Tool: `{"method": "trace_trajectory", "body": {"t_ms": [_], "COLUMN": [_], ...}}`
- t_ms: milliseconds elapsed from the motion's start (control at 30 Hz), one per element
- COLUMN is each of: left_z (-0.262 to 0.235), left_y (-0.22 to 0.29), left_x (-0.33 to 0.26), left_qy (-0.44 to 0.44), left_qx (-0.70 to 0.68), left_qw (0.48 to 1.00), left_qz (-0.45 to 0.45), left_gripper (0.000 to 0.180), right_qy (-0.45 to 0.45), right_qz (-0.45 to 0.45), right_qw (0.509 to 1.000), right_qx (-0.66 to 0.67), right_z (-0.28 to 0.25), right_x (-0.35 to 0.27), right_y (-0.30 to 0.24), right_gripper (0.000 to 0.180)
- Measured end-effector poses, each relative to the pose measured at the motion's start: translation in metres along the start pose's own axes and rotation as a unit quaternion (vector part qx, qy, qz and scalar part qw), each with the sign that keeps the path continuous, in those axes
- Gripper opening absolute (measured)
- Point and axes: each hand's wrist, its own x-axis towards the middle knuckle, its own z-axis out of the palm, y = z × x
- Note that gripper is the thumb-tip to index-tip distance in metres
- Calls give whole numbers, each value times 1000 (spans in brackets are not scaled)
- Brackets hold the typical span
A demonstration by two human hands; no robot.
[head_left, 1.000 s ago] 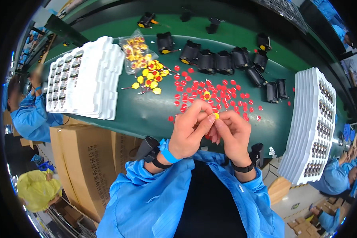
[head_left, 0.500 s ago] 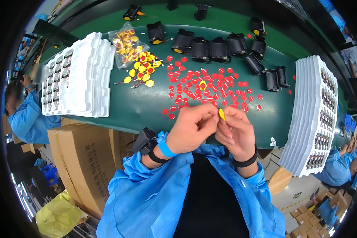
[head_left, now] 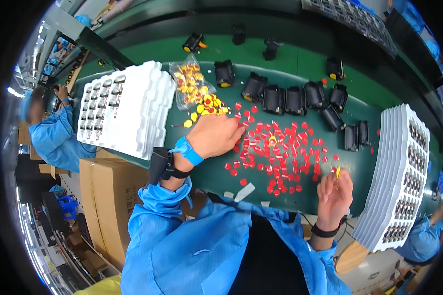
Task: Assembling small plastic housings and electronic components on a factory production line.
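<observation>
My right hand (head_left: 335,194) is raised near the right front of the green table, pinching a small yellow disc-shaped piece (head_left: 338,172) edge-on between thumb and finger. My left hand (head_left: 215,135) reaches over the table, its bent fingers drawn together at the left side of many scattered red discs (head_left: 280,160). Whatever is between those fingertips is hidden. Just beyond this hand lies a pile of yellow discs with red centres and thin wires (head_left: 209,104). One yellow ring-like piece (head_left: 272,141) sits among the red discs.
A clear bag of yellow-and-red pieces (head_left: 189,81) lies behind the pile. Black plastic housings (head_left: 273,98) line the back. White trays of metal parts stand stacked at left (head_left: 150,110) and right (head_left: 379,196). A cardboard box (head_left: 103,211) stands by the table; co-workers sit on both sides.
My hands have parted: the left has moved away to the left edge of the red discs, while the right has moved right with the yellow piece. The view has shifted.
</observation>
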Motion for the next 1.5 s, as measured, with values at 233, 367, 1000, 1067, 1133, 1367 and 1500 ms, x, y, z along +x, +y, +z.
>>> {"method": "trace_trajectory", "body": {"t_ms": [233,367,1000,1067,1133,1367,1500], "left_z": [-71,-36,-7,-1,-12,-25,-28], "left_y": [-71,-180,106,100,95,98,99], "left_x": [131,222,-5,-2,-2,0,-1], "left_qy": [370,451,-109,-75,-111,-133,-141], "left_qx": [58,48,-677,-670,-586,-422,-419], "left_qw": [920,879,726,736,800,883,881], "left_qz": [-112,-143,58,68,61,159,166], "left_gripper": [39,44,21,24,22,22,23], "right_qy": [5,-10,-174,-189,-203,-269,-285], "right_qz": [-32,-29,-72,-72,-67,-109,-100], "right_qw": [985,987,975,968,943,816,805], "right_qx": [-167,-158,-118,-147,-255,-500,-510], "right_z": [-41,-32,55,54,52,63,63], "right_x": [-21,-20,12,14,10,11,13], "right_y": [18,21,-6,-10,-23,-34,-37], "right_gripper": [10,10,14,11,8,5,7]}}
